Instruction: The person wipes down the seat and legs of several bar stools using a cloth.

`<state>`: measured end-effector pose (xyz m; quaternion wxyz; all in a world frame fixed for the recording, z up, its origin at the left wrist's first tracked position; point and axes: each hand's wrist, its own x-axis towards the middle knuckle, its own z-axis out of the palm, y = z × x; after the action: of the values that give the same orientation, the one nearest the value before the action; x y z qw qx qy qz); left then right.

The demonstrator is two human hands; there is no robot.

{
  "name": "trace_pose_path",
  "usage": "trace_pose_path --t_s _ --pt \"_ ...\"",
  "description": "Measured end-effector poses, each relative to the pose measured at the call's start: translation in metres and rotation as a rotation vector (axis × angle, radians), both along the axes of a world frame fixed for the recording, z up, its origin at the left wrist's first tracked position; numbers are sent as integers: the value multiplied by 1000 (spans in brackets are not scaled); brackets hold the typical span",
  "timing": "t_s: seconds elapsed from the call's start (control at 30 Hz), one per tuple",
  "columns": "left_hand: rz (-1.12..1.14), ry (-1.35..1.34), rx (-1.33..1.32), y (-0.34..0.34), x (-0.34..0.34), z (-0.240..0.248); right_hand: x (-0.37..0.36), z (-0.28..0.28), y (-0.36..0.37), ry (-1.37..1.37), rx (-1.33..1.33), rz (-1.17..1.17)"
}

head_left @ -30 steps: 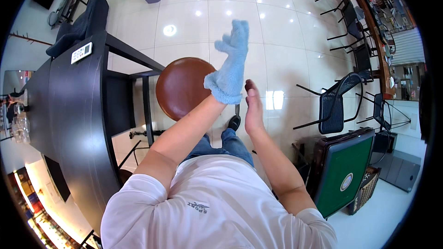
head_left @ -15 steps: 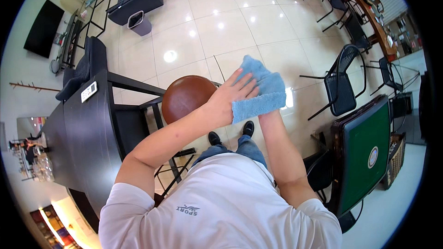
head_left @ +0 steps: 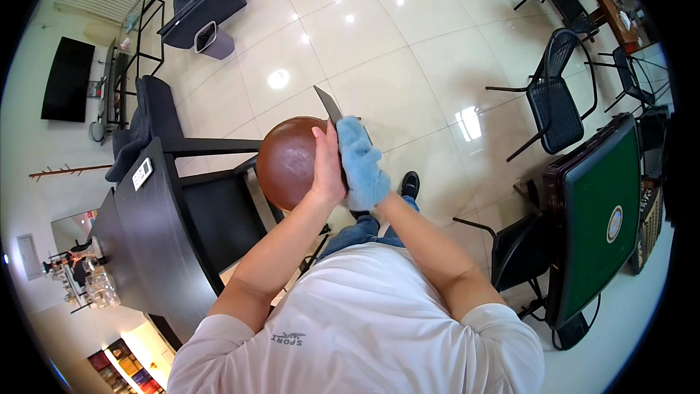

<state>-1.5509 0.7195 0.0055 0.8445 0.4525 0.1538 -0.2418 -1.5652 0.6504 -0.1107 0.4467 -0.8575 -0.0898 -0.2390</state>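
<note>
A thin, dark, flat panel (head_left: 328, 104) stands nearly edge-on between my hands, its upper corner sticking out above them; its kind does not show. My left hand (head_left: 328, 164) lies along its left face, fingers straight and together, holding it. On the other side, my right hand (head_left: 375, 206) grips a fluffy light-blue cloth (head_left: 361, 168) against the panel. The cloth covers most of my right fingers. Just behind my left hand is the round brown seat of a stool (head_left: 288, 160).
To the left are a black table (head_left: 164, 226) with a white remote control (head_left: 142, 174) and a dark chair (head_left: 222, 211). A green-topped table (head_left: 601, 219) stands at right, near a black chair (head_left: 555, 109). A grey bin (head_left: 215, 42) sits beside a dark sofa (head_left: 208, 4).
The cloth, spread out under my left fingers before, is now bunched in my right hand. My left hand has turned upright and the dark panel shows. The view has shifted slightly.
</note>
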Motion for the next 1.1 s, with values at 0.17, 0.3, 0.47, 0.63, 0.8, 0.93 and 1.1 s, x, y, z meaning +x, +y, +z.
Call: trace_pose_path --t_s 0.17,0.3,0.47,0.63,0.8,0.93,1.1 --pt "43 -65 65 -2 -1 -16 78 1 -5 102 42 264" --pt "22 -188 136 -7 0 -9 124 24 -3 595 218 264" --pt "36 -198 158 -15 1 -2 118 32 -14 759 288 315" --pt "173 -112 111 -18 -1 -16 56 30 -18 164 -226 85" --pt "135 -154 36 -26 -1 -13 2 -8 -12 -34 -148 -170" --pt "145 -114 163 -26 -1 -13 4 -26 -9 368 -310 -15" --pt "124 -111 323 -26 -4 -12 45 -76 -13 389 -536 64"
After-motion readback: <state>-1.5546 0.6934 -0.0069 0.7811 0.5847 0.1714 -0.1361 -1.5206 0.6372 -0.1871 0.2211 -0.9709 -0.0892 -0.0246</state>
